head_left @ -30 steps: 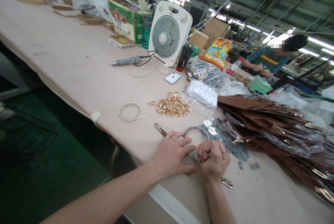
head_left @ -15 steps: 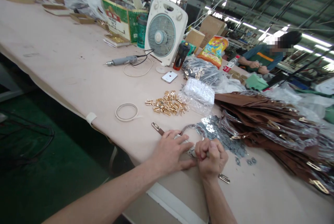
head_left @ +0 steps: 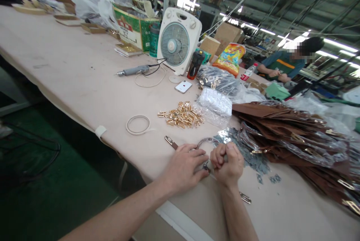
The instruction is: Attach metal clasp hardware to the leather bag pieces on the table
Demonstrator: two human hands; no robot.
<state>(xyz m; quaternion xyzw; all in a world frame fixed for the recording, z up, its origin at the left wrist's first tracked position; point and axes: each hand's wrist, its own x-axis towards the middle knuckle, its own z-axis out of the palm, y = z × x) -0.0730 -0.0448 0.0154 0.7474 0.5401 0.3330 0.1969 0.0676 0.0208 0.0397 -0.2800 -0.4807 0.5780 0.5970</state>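
Note:
My left hand [head_left: 184, 166] lies on a brown strap [head_left: 172, 143] near the table's front edge, fingers curled down over it; the strap's metal-tipped end sticks out to the left. My right hand [head_left: 228, 165] is a closed fist right beside it, gripping something small that I cannot make out. A second metal strap end [head_left: 245, 197] shows behind my right wrist. A heap of small gold metal fittings [head_left: 182, 114] lies just beyond my hands. Small grey metal pieces [head_left: 239, 147] are scattered to the right.
A pile of brown straps in plastic [head_left: 292, 136] fills the right. A tape ring [head_left: 138, 124], a phone [head_left: 183, 86], a white fan [head_left: 177, 42], a grey power tool [head_left: 135, 70] and plastic bags [head_left: 216, 100] sit further back. Another person [head_left: 287, 65] works at the far right.
My hands stay on the strap; the left fingers have curled in slightly and the right fist has shifted a little. The camera view has drifted a bit.

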